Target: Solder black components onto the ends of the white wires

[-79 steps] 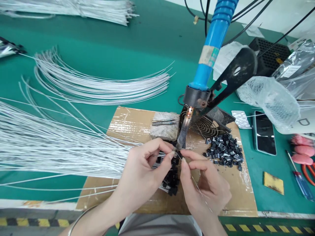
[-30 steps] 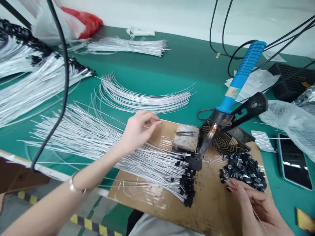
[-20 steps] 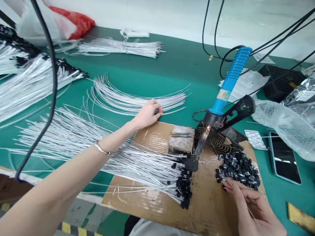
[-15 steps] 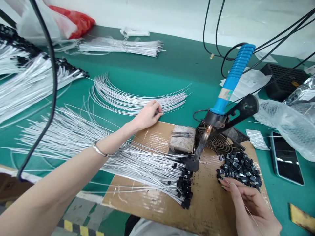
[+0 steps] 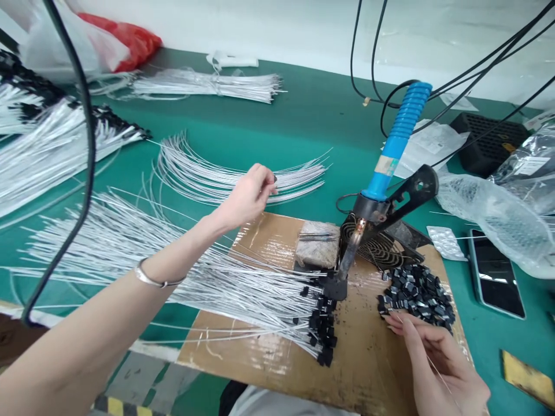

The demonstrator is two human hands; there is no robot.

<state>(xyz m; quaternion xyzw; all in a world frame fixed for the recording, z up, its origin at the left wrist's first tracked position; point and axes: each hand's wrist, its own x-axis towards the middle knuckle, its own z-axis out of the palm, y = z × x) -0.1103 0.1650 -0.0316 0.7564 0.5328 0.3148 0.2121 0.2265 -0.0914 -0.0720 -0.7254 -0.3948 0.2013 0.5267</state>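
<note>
At the far left, a pile of black-tipped white wires (image 5: 56,150) is lying on the green table (image 5: 312,127). Nearer the person, a broad spread of white wires (image 5: 165,254) is running rightward onto the cardboard (image 5: 364,358), ending in a row of black connectors (image 5: 325,332). Behind it, a curved bundle of white wires (image 5: 203,174) is lying on the table, and the left hand (image 5: 247,196) is hovering at its near edge, fingers bent together; whether they are gripping a wire, I cannot tell. The step seems to be picking a wire from this bundle, which calls for a fine pinch separating one strand. Further right, a blue-handled soldering iron (image 5: 396,141) is leaning in its black holder, tip downward. Just beside the loose connector heap (image 5: 418,294), the right hand (image 5: 446,358) is pinching a thin wire (image 5: 439,376) between thumb and finger, nearly closed.
</note>
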